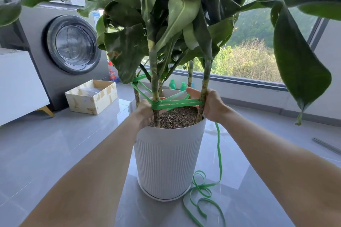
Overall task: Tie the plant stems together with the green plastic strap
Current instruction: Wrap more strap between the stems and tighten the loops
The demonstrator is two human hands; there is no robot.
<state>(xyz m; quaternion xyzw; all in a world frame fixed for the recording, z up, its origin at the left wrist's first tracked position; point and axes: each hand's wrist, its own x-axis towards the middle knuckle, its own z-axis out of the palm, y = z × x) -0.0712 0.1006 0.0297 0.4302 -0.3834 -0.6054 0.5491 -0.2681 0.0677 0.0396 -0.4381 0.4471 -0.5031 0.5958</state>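
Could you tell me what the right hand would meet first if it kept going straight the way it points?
The right hand already grips the right stem, so that blocks it. Past it, the fingertips aim toward the back stem, probably; depth is unclear.

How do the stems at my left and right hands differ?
The left stem carries a thick wad of strap wound round it; on the right stem the right hand hides any wrap. The strap's loose tail drops to the floor beside the right stem, not the left stem. Both stand upright in soil; the left hand grips the left stem too.
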